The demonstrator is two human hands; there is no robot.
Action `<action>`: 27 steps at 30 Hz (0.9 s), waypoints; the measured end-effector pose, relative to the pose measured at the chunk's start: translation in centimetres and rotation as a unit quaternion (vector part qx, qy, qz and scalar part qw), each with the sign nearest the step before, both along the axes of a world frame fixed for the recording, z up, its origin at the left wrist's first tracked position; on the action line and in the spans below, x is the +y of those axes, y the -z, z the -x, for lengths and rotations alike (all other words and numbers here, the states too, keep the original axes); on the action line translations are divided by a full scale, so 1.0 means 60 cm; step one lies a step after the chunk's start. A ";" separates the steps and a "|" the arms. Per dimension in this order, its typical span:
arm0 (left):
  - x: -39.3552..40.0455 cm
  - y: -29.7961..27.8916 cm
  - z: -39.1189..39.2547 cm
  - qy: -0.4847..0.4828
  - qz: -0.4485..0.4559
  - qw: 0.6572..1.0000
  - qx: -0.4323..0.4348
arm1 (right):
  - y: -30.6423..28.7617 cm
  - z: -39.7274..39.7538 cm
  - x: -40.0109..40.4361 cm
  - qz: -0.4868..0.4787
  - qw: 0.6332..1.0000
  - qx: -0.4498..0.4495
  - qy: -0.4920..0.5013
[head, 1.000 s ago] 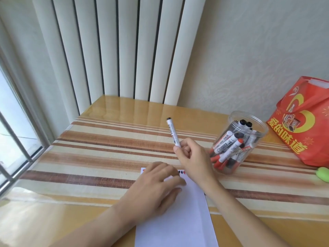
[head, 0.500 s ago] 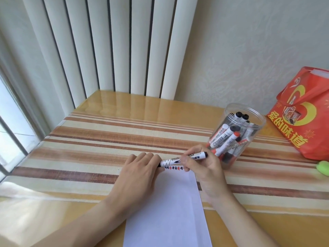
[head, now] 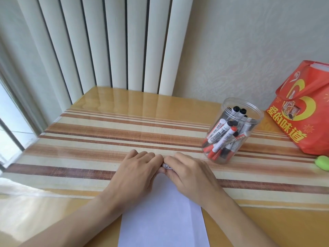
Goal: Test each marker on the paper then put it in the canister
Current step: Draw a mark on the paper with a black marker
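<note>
A: Hands?
B: Left hand and right hand met knuckle to knuckle, both curled round one marker, mostly hidden, at the far end of the paper.
A: Canister?
B: Canister upright on the surface, right of the paper, holding markers.

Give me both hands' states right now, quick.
Left hand: curled around one end of the marker.
Right hand: gripping the marker's other end, above the paper.
</note>
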State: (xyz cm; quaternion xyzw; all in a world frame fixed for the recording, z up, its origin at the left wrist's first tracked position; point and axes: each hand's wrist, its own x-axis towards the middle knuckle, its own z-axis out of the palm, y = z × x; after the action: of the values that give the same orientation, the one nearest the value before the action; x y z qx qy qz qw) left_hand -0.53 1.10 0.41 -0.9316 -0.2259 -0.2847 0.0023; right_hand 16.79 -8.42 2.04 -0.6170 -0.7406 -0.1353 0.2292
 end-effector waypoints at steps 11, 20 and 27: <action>0.005 -0.003 -0.002 0.000 -0.012 1.000 0.018 | -0.015 -0.003 -0.007 0.083 0.995 0.043 -0.018; 0.005 -0.007 0.004 -0.004 -0.013 1.000 0.014 | -0.017 0.007 -0.006 0.080 0.997 0.009 -0.003; 0.010 -0.008 0.013 0.041 0.008 0.999 0.009 | -0.013 0.007 -0.006 0.052 0.998 -0.032 -0.011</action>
State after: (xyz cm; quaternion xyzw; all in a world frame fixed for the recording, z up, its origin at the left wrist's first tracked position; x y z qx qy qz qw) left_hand -1.30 1.70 0.87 -0.9427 -0.1894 -0.2743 -0.0145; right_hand 16.37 -8.79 2.83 -0.6150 -0.7605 -0.1139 0.1744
